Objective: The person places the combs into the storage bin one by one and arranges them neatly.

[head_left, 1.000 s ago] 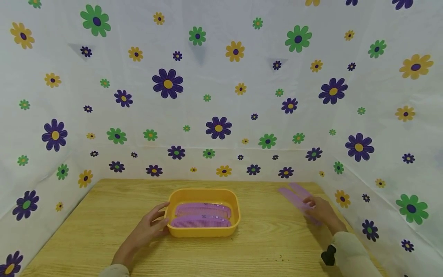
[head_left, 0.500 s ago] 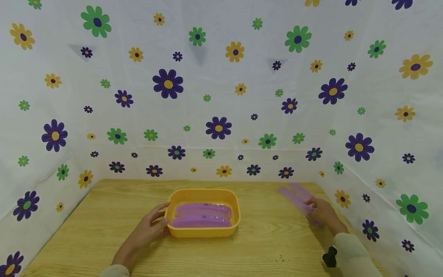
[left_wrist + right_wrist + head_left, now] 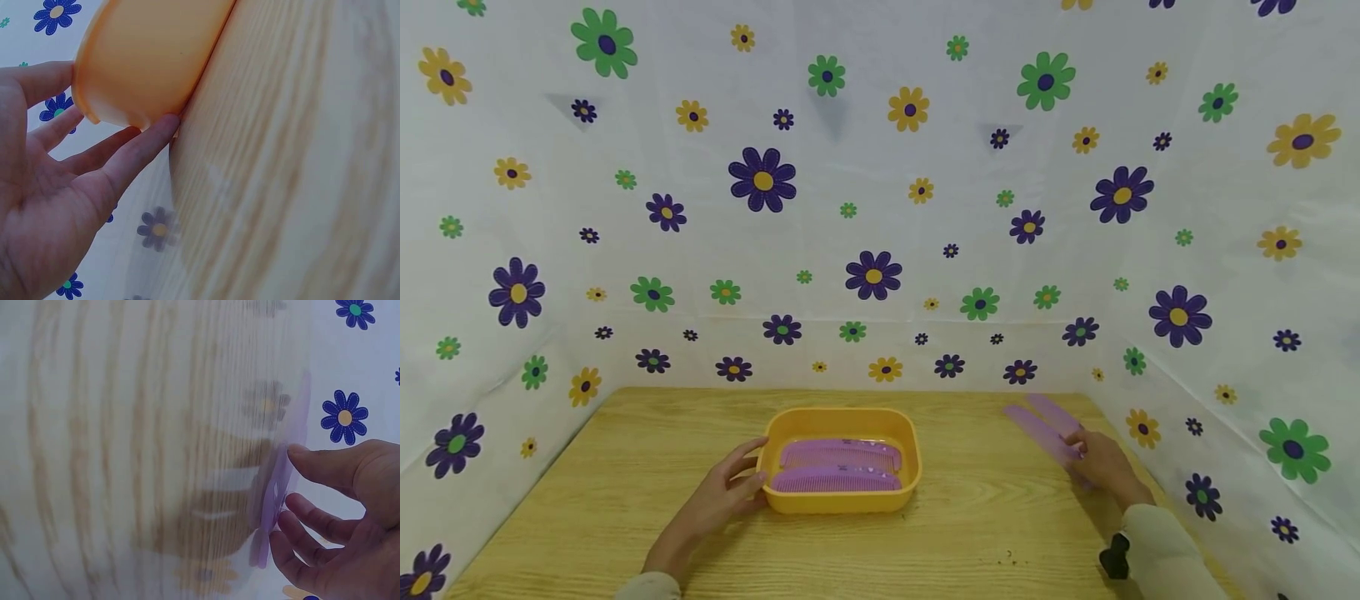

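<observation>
A purple comb (image 3: 1043,433) is pinched between the thumb and fingers (image 3: 325,467) of the right hand (image 3: 1101,462), near the right rear corner of the wooden table (image 3: 625,467); a second loose comb (image 3: 1054,410) lies just beside it. The left hand (image 3: 722,498) is held with straight fingers against the left wall of the yellow tray (image 3: 842,502), steadying it. Two combs (image 3: 838,467) are laid side by side inside the tray. The pick-up step is judged to be in hand. A lift clear of the neighbouring comb is called for, followed by transfer left to the tray.
</observation>
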Available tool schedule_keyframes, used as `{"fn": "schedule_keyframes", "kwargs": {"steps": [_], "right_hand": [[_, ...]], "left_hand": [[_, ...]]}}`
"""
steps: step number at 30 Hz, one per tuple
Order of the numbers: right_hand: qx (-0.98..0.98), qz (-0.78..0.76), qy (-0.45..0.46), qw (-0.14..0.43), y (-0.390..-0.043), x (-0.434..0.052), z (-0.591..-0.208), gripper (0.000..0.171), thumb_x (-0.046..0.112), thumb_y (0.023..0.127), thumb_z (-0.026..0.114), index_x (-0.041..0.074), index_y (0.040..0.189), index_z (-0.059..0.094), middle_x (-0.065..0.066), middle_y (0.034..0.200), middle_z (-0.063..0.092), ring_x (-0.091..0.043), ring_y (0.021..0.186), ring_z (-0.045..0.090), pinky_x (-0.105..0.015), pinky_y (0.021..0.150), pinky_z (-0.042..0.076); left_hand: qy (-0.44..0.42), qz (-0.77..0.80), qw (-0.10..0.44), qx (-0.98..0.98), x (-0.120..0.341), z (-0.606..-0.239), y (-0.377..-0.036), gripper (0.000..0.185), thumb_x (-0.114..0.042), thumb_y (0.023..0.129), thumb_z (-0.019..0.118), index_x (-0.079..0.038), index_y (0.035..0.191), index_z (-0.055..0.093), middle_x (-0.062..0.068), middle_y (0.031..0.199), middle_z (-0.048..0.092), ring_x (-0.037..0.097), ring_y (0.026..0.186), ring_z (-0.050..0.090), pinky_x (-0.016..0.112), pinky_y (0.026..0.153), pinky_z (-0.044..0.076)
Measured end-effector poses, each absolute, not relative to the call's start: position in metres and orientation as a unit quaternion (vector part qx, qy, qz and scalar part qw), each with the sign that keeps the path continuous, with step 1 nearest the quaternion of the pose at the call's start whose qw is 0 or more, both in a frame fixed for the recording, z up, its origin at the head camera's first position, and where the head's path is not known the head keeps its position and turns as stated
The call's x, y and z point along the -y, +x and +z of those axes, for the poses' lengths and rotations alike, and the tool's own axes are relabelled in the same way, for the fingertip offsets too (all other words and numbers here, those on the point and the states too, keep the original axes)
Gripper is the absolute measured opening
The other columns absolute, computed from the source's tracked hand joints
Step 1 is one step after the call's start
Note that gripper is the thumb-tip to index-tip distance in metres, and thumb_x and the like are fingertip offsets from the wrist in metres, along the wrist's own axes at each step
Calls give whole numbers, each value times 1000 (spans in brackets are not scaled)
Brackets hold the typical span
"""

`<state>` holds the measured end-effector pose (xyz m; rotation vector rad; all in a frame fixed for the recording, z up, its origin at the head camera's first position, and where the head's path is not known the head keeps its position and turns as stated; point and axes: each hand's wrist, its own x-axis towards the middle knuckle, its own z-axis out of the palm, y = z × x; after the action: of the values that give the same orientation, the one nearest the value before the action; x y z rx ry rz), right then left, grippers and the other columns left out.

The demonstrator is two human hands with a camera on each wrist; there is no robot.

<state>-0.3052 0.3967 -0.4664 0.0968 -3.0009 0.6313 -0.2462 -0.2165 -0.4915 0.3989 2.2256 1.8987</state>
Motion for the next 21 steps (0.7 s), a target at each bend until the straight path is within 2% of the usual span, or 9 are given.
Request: {"fn": "schedule_keyframes", "kwargs": {"steps": [12,21], "right_hand": [[978,200,32,38,-309,-399,-469,37,4,82,74,-12,113,64,-28,99,70,-34,85,65,-50,75,58],[980,195,33,28,-309,-399,-471,40,7,83,78,-13,115,61,-36,110,68,-43,94,67,-56,81,59]], "left_hand": [[131,641,95,-750,217,-492,-248,65,-21,108,55,-10,163,24,38,157,34,45,136,55,41,97,62],[135,640,95,-750,218,-494,-248,64,-20,108,55,-9,163,24,39,156,34,45,134,56,42,97,62]]}}
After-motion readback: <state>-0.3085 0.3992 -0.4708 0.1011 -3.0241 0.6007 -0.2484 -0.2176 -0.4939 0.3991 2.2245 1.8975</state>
